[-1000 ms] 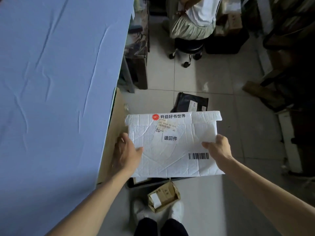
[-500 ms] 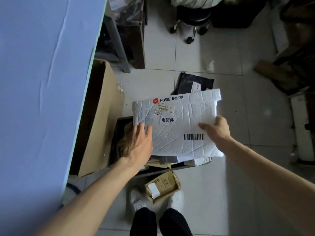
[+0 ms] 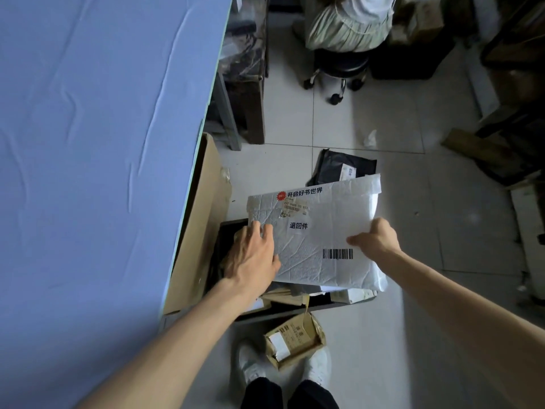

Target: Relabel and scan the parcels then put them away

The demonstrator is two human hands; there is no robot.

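A white padded mailer (image 3: 324,225) with a barcode and printed labels lies flat over a black bin (image 3: 265,312) of parcels on the floor. My right hand (image 3: 376,240) pinches its right edge, thumb on top. My left hand (image 3: 253,255) rests on the mailer's left edge with fingers spread over the top. Brown paper parcels (image 3: 283,296) show in the bin under the mailer.
A blue-covered table (image 3: 103,143) fills the left. A tall cardboard box (image 3: 197,228) stands between table and bin. A small brown parcel (image 3: 295,339) lies by my feet, a black mailer bag (image 3: 333,169) beyond. A seated person on a wheeled stool (image 3: 339,72) is ahead.
The mailer has come down from in front of me onto the bin's parcels. My left hand shifted from gripping the left edge to resting on top.
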